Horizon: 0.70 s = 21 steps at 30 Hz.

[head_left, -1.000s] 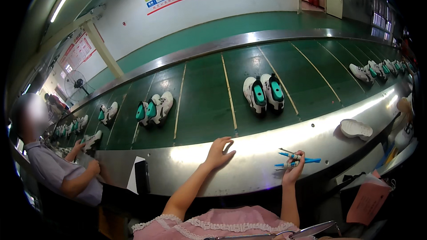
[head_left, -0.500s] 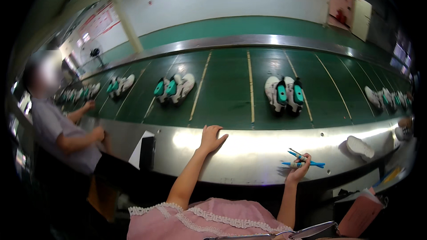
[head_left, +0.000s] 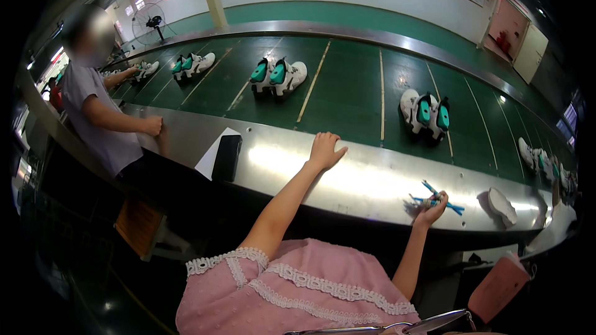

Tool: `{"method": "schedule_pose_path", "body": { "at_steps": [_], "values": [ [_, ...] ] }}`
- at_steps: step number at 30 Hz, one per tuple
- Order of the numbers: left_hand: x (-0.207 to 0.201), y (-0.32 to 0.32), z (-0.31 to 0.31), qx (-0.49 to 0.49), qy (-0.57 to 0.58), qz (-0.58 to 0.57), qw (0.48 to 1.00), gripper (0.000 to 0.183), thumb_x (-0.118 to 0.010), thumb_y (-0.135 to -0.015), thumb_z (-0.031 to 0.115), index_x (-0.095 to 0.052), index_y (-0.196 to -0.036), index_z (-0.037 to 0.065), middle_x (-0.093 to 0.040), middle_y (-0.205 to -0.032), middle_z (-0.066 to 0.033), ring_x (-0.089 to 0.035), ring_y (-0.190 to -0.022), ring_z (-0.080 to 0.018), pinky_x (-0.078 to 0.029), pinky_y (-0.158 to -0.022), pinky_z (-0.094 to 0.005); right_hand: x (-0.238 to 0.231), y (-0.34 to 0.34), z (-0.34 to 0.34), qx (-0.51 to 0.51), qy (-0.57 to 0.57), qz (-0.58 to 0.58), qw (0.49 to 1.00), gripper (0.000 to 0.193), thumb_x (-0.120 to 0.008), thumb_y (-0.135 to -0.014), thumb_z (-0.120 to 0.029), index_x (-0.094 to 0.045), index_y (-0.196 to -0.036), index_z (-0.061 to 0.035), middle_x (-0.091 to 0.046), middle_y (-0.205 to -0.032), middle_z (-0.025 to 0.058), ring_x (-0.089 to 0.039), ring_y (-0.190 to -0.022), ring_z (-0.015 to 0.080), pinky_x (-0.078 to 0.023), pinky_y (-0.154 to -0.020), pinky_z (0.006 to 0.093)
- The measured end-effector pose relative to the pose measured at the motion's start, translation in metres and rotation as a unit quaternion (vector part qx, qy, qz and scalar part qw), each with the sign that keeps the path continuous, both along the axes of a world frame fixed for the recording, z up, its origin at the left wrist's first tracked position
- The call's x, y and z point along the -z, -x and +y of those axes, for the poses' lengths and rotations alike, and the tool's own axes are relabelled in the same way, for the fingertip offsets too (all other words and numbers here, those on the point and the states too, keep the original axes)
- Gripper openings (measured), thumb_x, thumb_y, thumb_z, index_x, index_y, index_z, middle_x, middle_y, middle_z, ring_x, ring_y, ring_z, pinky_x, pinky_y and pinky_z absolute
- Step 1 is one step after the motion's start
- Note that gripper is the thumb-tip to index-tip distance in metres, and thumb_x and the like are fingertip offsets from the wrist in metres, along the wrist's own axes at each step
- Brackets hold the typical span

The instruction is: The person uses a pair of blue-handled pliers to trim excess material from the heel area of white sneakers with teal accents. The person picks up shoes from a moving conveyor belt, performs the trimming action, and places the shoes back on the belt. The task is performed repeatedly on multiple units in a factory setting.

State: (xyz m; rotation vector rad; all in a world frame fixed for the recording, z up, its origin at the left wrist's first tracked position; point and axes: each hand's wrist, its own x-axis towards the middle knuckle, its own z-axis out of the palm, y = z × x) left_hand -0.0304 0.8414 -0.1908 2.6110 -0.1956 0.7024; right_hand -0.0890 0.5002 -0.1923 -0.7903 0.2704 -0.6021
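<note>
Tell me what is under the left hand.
Metal counter shows around the left hand, with the green belt beyond it. Whatever lies directly beneath the hand is covered and cannot be seen.

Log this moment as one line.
left hand: open, resting on metal ledge | right hand: holding blue pen-like sticks | on ledge: white shoe-shaped piece, black case | green belt: paired shoes

Metal ledge [head_left: 279,160]: reached my screen smooth, glossy | green belt [head_left: 351,90]: looked smooth, faintly shiny | blue sticks [head_left: 457,209]: I read as plastic | sheet [head_left: 208,160]: looked like matt white paper | pink garment [head_left: 323,273]: was matt, nubbly cloth with textured lacy trim [head_left: 310,296]
</note>
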Motion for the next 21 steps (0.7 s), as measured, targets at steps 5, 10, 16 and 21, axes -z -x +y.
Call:
{"method": "schedule_pose_path", "body": {
  "at_steps": [5, 10, 16, 21],
  "values": [
    [0.006, -0.003, 0.006, -0.007, -0.015, 0.008, 1.000, 0.042, -0.058, -0.079, 0.039, -0.059, -0.100, 0.003, -0.056, -0.100, -0.0157, -0.049, -0.102, -0.0316, -0.030, -0.098, -0.0414, -0.006, 0.006, 0.008, -0.015, -0.004, 0.016, 1.000, 0.022, -0.049, -0.088, -0.031, -0.050, -0.084, -0.0098, -0.042, -0.068, -0.0005, -0.041, -0.062, 0.0080, -0.036, -0.054, 0.0204],
    [0.016, -0.009, 0.009, -0.012, -0.037, 0.031, 0.999, 0.048, -0.054, -0.081, 0.044, -0.055, -0.108, 0.004, -0.054, -0.105, -0.0147, -0.047, -0.107, -0.0295, -0.026, -0.102, -0.0429, 0.008, -0.001, -0.001, -0.026, 0.014, -0.012, 0.999, 0.020, -0.049, -0.089, -0.029, -0.051, -0.085, -0.0102, -0.046, -0.068, 0.0007, -0.045, -0.060, 0.0082, -0.038, -0.050, 0.0212],
    [0.017, -0.008, 0.011, -0.020, -0.055, 0.034, 0.998, 0.048, -0.052, -0.082, 0.044, -0.055, -0.108, 0.004, -0.055, -0.107, -0.0149, -0.048, -0.108, -0.0296, -0.028, -0.100, -0.0435, -0.002, 0.005, 0.010, -0.016, 0.050, -0.002, 0.999, 0.023, -0.046, -0.089, -0.032, -0.050, -0.086, -0.0095, -0.045, -0.066, 0.0013, -0.044, -0.059, 0.0094, -0.038, -0.050, 0.0213],
    [0.014, -0.007, 0.015, -0.013, -0.053, 0.042, 0.998, 0.048, -0.052, -0.082, 0.045, -0.055, -0.108, 0.004, -0.055, -0.108, -0.0150, -0.048, -0.108, -0.0298, -0.028, -0.100, -0.0430, 0.000, 0.006, 0.010, -0.031, 0.076, -0.019, 0.996, 0.024, -0.044, -0.090, -0.031, -0.050, -0.086, -0.0081, -0.046, -0.066, 0.0024, -0.045, -0.059, 0.0103, -0.037, -0.053, 0.0216]
  ]
}}
